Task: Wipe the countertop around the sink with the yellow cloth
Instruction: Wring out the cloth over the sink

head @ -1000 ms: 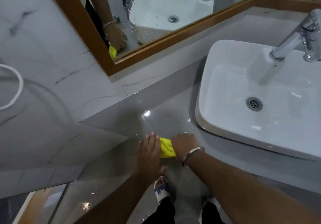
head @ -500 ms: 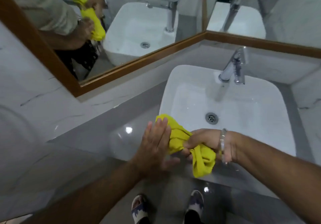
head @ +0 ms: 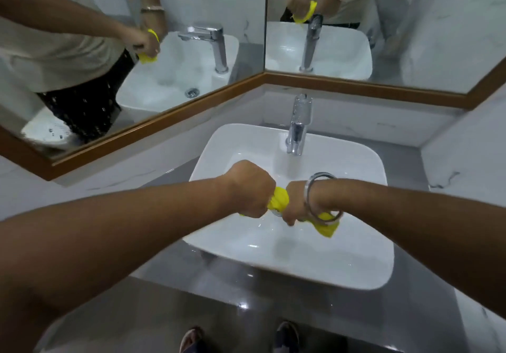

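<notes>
A grey countertop (head: 169,292) fills the lower view, glossy with light spots; on it sits a white rectangular vessel sink (head: 295,270), its chrome faucet (head: 298,125) at the far rim; wood-framed mirrors (head: 153,122) meet in the corner behind. Two bare forearms reach in from the near edge and meet above the basin; the left hand (head: 250,188) is a closed fist, and the right hand (head: 297,202), a metal bangle (head: 323,196) at its wrist, is also fully closed; both clamp the yellow cloth (head: 278,202), which is bunched into a thick rope between them, over the middle of the bowl and clear of the counter.

This looks like wringing before more wiping; done well, the fists would turn in opposite directions, staying over the basin so any water falls inside and not onto the wiped surface, then the cloth would be shaken open flat.

The cloth's long axis runs left to right, nearly level, dipping slightly to the right; a loose tail (head: 327,228) pokes out beyond the right wrist, pointing down and right.
</notes>
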A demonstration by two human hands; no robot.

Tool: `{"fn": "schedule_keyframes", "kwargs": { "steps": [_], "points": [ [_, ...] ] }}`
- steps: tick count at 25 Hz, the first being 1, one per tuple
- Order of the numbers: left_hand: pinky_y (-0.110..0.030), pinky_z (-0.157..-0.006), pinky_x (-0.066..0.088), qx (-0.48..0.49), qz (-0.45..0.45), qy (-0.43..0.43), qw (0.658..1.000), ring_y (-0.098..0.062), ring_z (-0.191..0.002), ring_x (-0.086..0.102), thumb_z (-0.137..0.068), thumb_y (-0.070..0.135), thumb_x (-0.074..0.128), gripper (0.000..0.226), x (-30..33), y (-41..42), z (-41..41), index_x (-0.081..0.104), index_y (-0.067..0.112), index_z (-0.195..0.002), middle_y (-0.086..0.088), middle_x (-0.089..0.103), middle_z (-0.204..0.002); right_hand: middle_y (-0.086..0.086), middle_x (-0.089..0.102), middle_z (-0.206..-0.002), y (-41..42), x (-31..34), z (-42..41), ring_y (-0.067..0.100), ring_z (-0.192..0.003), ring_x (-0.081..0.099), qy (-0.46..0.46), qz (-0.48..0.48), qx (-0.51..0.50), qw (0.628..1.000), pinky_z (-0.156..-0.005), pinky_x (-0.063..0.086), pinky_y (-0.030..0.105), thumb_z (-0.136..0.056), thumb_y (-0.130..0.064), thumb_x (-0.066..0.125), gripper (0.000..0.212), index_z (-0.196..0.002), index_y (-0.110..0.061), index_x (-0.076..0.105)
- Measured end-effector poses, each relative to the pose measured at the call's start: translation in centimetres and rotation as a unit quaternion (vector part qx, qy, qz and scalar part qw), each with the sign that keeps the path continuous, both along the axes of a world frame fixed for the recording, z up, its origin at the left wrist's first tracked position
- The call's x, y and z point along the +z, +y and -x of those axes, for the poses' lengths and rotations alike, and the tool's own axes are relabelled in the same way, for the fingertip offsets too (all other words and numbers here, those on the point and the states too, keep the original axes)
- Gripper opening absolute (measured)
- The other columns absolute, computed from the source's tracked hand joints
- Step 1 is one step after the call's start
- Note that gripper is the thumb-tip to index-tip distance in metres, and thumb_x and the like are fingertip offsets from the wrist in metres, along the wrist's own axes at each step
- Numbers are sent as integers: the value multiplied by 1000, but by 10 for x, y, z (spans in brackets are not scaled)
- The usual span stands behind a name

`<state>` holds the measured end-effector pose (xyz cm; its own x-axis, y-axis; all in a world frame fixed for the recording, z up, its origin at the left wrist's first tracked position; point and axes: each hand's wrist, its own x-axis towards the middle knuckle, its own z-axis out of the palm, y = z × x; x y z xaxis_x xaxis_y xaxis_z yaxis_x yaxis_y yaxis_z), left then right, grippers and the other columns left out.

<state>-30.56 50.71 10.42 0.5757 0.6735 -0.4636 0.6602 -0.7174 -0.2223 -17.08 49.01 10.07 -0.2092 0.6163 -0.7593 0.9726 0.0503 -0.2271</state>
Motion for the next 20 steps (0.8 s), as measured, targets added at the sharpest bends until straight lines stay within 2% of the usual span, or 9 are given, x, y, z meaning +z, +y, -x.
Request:
{"fn": "schedule_keyframes", "kwargs": {
  "steps": [2, 4, 6, 10, 11, 14, 15, 17, 20],
  "points": [
    [-30, -65, 50, 135, 192, -1, 972, -26, -71, 60, -78, 30, 53, 24, -10, 14, -10, 66, 16, -64, 5, 64, -70, 0, 54, -57, 16, -17, -10, 24, -55, 53, -29, -120, 80, 989, -54, 45, 27, -72, -29, 63, 21, -59, -16, 52],
    [-30, -61, 46, 249, 361, -78, 895, -25, -72, 57, -69, 35, 52, 31, -20, 24, -13, 76, 14, -69, 0, 71, -76, 1, 61, -68, 24, -23, -23, 25, -59, 54, -50, -244, 151, 957, -54, 41, 26, -76, -29, 59, 13, -71, -18, 57],
    [-27, -52, 36, 315, 444, -176, 820, -23, -61, 46, -61, 35, 56, 31, -29, 21, -19, 75, 11, -68, -7, 72, -75, 2, 64, -78, 30, -29, -41, 28, -65, 55, -48, -335, 225, 914, -55, 35, 28, -80, -25, 56, 8, -84, -18, 58],
    [-17, -44, 22, 471, 551, -358, 588, -17, -44, 26, -67, 26, 60, 15, -51, -1, -30, 58, 12, -64, -7, 53, -56, 1, 56, -52, 42, -44, -64, 27, -43, 54, -7, -466, 322, 824, -44, 21, 21, -61, -16, 67, 13, -69, -17, 58],
    [-16, -43, 20, 487, 578, -388, 527, -14, -39, 24, -68, 25, 60, 15, -57, -7, -31, 54, 14, -59, -5, 46, -52, 0, 53, -48, 46, -49, -67, 25, -38, 51, 10, -492, 331, 805, -43, 21, 21, -63, -18, 61, 5, -67, -18, 58],
    [-16, -40, 20, 502, 644, -433, 381, -8, -28, 23, -68, 23, 61, 25, -78, -23, -33, 42, 16, -53, 1, 33, -40, 0, 49, -47, 49, -63, -66, 24, -36, 46, 45, -518, 347, 781, -42, 22, 23, -72, -20, 46, 14, -69, -18, 59],
    [-16, -39, 20, 505, 656, -436, 353, -8, -27, 23, -67, 23, 61, 28, -84, -26, -34, 39, 16, -53, 2, 31, -38, 0, 48, -47, 50, -71, -66, 24, -37, 45, 56, -526, 363, 767, -42, 21, 23, -71, -19, 52, 8, -70, -18, 59],
    [-17, -39, 20, 507, 663, -435, 339, -7, -27, 23, -68, 24, 61, 31, -94, -31, -34, 35, 16, -54, 3, 29, -38, 0, 49, -48, 49, -84, -65, 24, -37, 45, 70, -527, 367, 763, -42, 20, 23, -70, -21, 63, 5, -73, -18, 60],
    [-19, -43, 18, 525, 630, -417, 392, -9, -29, 23, -69, 26, 61, 27, -99, -27, -33, 40, 16, -55, 0, 30, -44, 0, 51, -49, 50, -94, -63, 24, -39, 47, 82, -504, 350, 785, -41, 22, 23, -70, -22, 60, 5, -74, -19, 62]
  ]
}}
